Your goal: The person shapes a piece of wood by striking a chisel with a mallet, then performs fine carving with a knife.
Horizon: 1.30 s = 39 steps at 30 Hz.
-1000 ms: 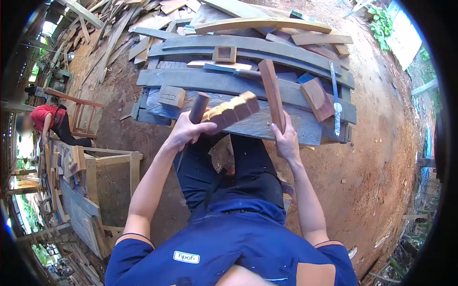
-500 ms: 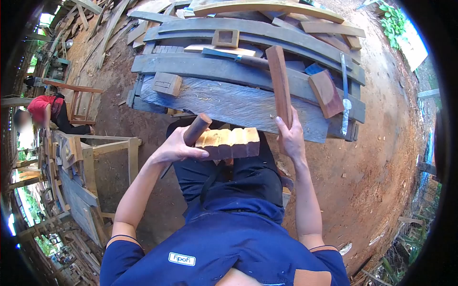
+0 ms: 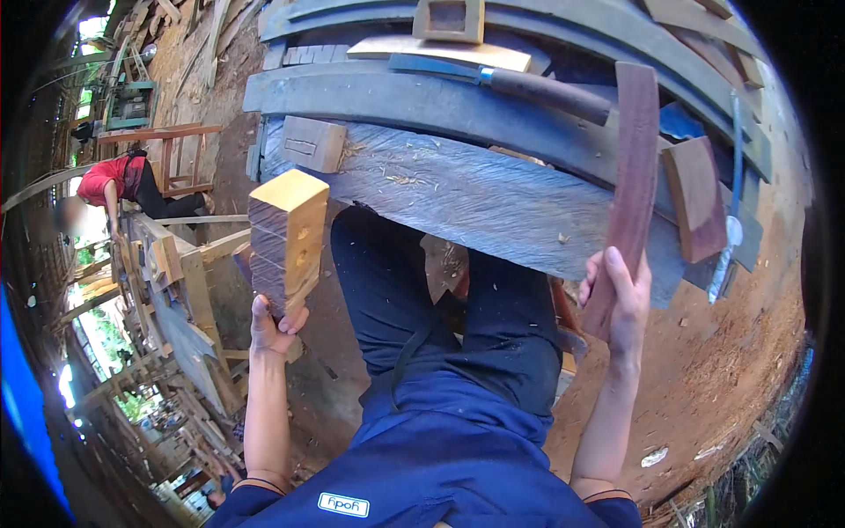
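My left hand (image 3: 280, 327) grips the lower end of a notched wooden block (image 3: 286, 233), holding it upright at the left, off the bench. The block has dark sides and a yellow end; hollows show in one yellow side. Behind it, part of a round dark handle (image 3: 242, 255) shows; the rest of that tool is mostly hidden. My right hand (image 3: 620, 295) is closed around the lower part of a reddish-brown, slightly curved wooden bar (image 3: 635, 158). The bar stands upright in front of the plank bench (image 3: 475, 211).
On the bench lie a small marked wood block (image 3: 314, 143), a dark-handled tool (image 3: 550, 95), a hollow wooden box (image 3: 449, 19), a two-toned wood block (image 3: 695, 198) and a long metal tool (image 3: 733, 211). At the left, a person in red (image 3: 114, 185) bends by a wooden frame.
My left hand has moved left and turned the block from lying level to upright. My right hand, with the bar, has shifted right and lower. The view has tilted.
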Tool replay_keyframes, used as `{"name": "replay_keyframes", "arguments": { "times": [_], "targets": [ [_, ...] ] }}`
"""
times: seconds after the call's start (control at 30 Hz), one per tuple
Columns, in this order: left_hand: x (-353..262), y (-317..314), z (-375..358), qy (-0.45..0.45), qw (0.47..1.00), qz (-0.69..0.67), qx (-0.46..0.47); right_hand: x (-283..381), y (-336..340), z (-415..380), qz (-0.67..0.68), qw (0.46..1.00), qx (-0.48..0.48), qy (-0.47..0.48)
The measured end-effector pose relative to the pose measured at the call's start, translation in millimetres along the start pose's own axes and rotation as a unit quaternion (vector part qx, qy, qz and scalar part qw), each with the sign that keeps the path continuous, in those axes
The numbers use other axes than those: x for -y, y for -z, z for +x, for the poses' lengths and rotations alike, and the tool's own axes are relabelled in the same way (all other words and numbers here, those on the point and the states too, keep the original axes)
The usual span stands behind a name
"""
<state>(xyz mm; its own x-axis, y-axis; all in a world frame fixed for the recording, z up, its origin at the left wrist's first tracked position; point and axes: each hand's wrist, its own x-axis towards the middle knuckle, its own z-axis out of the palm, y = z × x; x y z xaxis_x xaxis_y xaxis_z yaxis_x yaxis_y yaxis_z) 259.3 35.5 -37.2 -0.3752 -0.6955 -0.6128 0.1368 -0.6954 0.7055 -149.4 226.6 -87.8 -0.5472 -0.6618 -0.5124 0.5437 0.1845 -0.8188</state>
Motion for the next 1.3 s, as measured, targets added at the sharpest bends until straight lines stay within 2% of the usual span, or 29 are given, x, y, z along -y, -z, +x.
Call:
{"name": "replay_keyframes", "arguments": {
  "times": [0.1, 0.23, 0.3, 0.4, 0.47, 0.5, 0.53, 0.6, 0.63, 0.73, 0.77, 0.8, 0.87, 0.9, 0.93, 0.97, 1.03, 1.07, 1.17, 1.2, 1.27, 1.3],
  "targets": [
    [-11.4, -13.2, 13.4, -0.009, 0.999, 0.036, -0.015, 2.3, -1.5, 1.4, 0.005, 1.000, 0.003, -0.015],
    [-21.4, -71.7, 41.1, -0.009, 0.980, 0.199, -0.009, 1.8, -0.6, 2.7, 0.010, 1.000, -0.001, -0.019],
    [-15.3, -105.3, 62.8, -0.066, 0.957, 0.280, 0.034, 2.6, -1.5, 1.0, 0.016, 1.000, -0.004, -0.018],
    [0.0, -123.0, 83.6, -0.152, 0.910, 0.364, 0.125, 2.6, -2.0, 0.5, 0.010, 1.000, -0.004, -0.005],
    [12.8, -127.9, 94.7, -0.196, 0.884, 0.401, 0.141, 0.9, -2.6, 0.3, 0.017, 1.000, 0.000, 0.008],
    [16.7, -127.9, 101.5, -0.247, 0.835, 0.468, 0.149, 0.9, -2.2, -0.6, 0.028, 1.000, 0.004, 0.002],
    [19.9, -130.9, 106.4, -0.252, 0.833, 0.467, 0.155, -0.3, -1.0, -0.9, 0.029, 1.000, 0.000, 0.009],
    [23.5, -135.7, 113.0, -0.350, 0.728, 0.575, 0.131, -2.9, 0.3, -0.9, 0.024, 0.999, 0.011, 0.021],
    [22.4, -136.8, 114.2, -0.355, 0.723, 0.579, 0.128, -2.3, 0.0, -1.8, 0.025, 0.999, 0.014, 0.021],
    [13.3, -142.4, 94.9, -0.389, 0.719, 0.568, 0.098, -5.1, -0.7, -4.2, 0.019, 0.999, 0.015, 0.041],
    [8.2, -136.5, 90.8, -0.392, 0.745, 0.531, 0.099, -10.2, 2.0, -2.0, 0.010, 0.998, 0.019, 0.055],
    [-2.6, -128.7, 82.8, -0.310, 0.793, 0.522, 0.053, -10.0, 2.5, -2.2, 0.011, 0.998, 0.019, 0.060],
    [-33.0, -123.8, 66.6, -0.291, 0.877, 0.371, 0.091, -9.1, 0.6, -3.6, 0.001, 0.997, 0.020, 0.069],
    [-42.8, -134.8, 59.3, -0.324, 0.897, 0.259, 0.154, -10.2, 1.4, -2.3, 0.001, 0.997, 0.023, 0.074],
    [-52.8, -148.2, 52.0, -0.352, 0.900, 0.142, 0.216, -12.2, 3.5, -0.6, -0.001, 0.997, 0.030, 0.074],
    [-62.7, -160.8, 45.0, -0.356, 0.898, 0.140, 0.216, -13.4, 4.3, 0.1, -0.004, 0.997, 0.037, 0.074],
    [-78.3, -182.9, 36.3, -0.395, 0.897, 0.013, 0.198, -12.3, 3.3, -0.9, -0.010, 0.996, 0.036, 0.076],
    [-81.3, -189.0, 37.1, -0.399, 0.895, 0.008, 0.201, -11.0, 3.0, -1.3, -0.013, 0.997, 0.033, 0.073],
    [-80.0, -214.7, 39.7, -0.553, 0.830, 0.056, 0.046, -9.4, 1.5, -2.7, -0.023, 0.996, 0.030, 0.077],
    [-81.4, -212.9, 46.1, -0.555, 0.829, 0.051, 0.046, -9.2, 1.4, -2.5, -0.026, 0.996, 0.030, 0.081],
    [-81.9, -206.7, 65.2, -0.505, 0.860, -0.007, 0.076, -9.4, 2.4, -1.5, -0.026, 0.996, 0.036, 0.081],
    [-79.9, -214.1, 71.4, -0.505, 0.858, -0.070, 0.068, -9.8, 2.5, -0.9, -0.029, 0.996, 0.036, 0.082]
  ]
}}
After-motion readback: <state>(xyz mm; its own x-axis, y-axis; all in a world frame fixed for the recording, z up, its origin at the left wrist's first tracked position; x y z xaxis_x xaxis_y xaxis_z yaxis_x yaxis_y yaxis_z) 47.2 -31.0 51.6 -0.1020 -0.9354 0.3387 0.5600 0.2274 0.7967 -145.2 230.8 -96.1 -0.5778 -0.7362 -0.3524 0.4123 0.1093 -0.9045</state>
